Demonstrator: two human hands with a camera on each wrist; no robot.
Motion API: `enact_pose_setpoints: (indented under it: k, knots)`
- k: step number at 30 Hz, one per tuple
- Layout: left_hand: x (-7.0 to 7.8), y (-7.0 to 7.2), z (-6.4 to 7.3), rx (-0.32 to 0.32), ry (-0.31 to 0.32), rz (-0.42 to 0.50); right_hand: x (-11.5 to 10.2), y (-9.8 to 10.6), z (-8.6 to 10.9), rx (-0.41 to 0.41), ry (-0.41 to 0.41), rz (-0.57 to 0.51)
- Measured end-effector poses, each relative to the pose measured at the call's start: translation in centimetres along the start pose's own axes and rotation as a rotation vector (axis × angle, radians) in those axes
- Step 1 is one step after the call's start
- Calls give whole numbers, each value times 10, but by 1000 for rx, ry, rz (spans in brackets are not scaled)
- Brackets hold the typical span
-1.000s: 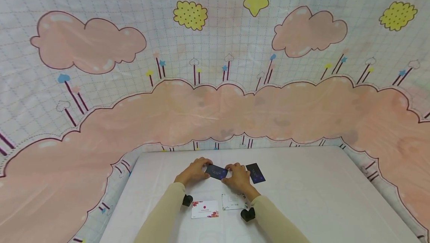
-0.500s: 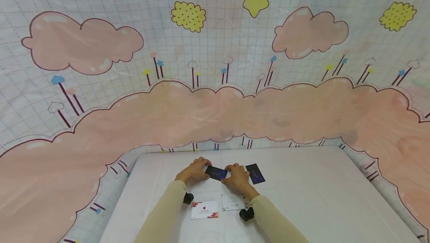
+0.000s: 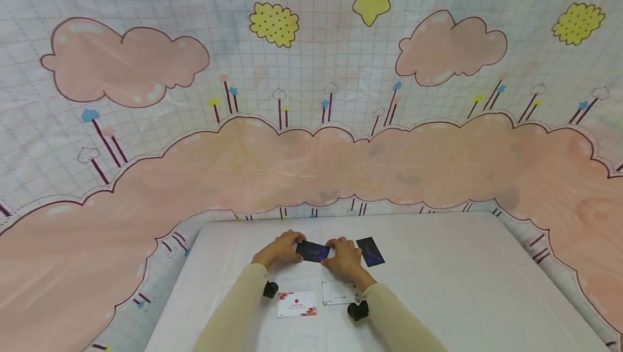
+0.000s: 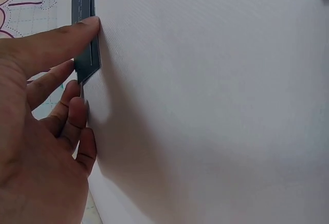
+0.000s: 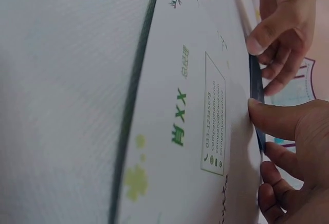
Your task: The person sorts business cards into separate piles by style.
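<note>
Between both hands, a dark blue business card with small light print is held low over the white table. My left hand pinches its left end; in the left wrist view the thumb lies on the card's face, and the edge looks doubled, perhaps from more than one card. At the other end my right hand grips it between thumb and fingers. A second dark card lies on the table just right of that hand. Closer to the person, a white card with green print is partly covered by the right hand in the head view.
A white card with red flowers lies left of the green-print card, between the forearms. Black wrist devices are on both wrists. Behind the white table hangs a patterned cloth with pink clouds.
The held dark card has turned slightly, its left end a little lower, and its sheen has lessened. Both hands keep their grip almost in place; the other cards have not moved.
</note>
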State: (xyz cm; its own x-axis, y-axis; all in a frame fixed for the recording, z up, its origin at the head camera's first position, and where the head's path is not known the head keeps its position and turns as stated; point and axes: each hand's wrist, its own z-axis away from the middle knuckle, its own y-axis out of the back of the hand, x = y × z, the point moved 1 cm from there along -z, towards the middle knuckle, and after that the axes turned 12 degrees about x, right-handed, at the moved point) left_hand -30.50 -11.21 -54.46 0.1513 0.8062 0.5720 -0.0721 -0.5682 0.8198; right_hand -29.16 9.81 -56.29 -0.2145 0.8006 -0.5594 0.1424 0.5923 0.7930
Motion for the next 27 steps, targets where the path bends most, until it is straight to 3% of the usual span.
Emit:
enact_pose_setpoints:
  k: [6, 14, 27]
  knots:
    - [-2, 1, 2, 2, -12, -4, 0, 0, 1, 4, 10, -1]
    - [1, 5, 9, 20, -11, 96, -1, 2, 3, 1, 21, -7]
    - [-6, -3, 11, 50, -38, 127, -3, 3, 4, -18, 16, -23]
